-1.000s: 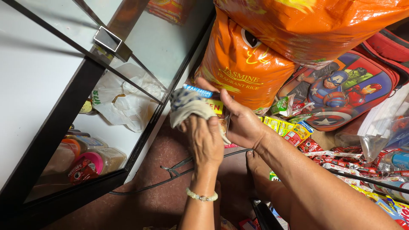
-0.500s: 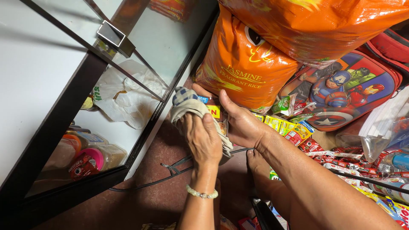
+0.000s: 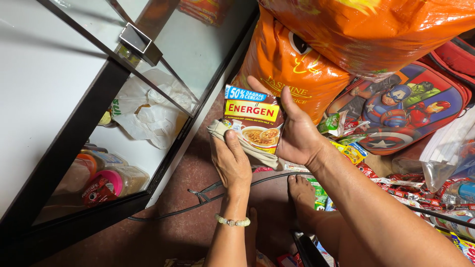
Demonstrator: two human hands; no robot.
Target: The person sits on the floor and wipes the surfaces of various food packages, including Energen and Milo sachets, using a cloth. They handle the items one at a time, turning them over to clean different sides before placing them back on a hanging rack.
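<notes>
My right hand [image 3: 297, 133] holds a flat drink-mix sachet [image 3: 252, 118] upright, its printed front with a picture of a bowl facing me, thumb along its right edge. A beige cloth [image 3: 247, 151] is pressed against the sachet's lower edge by my left hand [image 3: 231, 163], which grips it. A beaded bracelet [image 3: 231, 222] circles my left wrist. Both hands hover over the reddish floor, beside a glass display cabinet.
A black-framed glass cabinet [image 3: 99, 99] at left holds white plastic bags [image 3: 148, 111] and jars [image 3: 106, 180]. Large orange rice sacks [image 3: 297, 64] stack at the top right. A cartoon backpack [image 3: 396, 111] and small snack packets [image 3: 420, 188] lie at right. A dark cable [image 3: 198, 198] crosses the floor near my bare foot [image 3: 302, 193].
The cloth covered the sachet a second ago. My left hand has since drawn it down, and the sachet's printed front is uncovered and faces me.
</notes>
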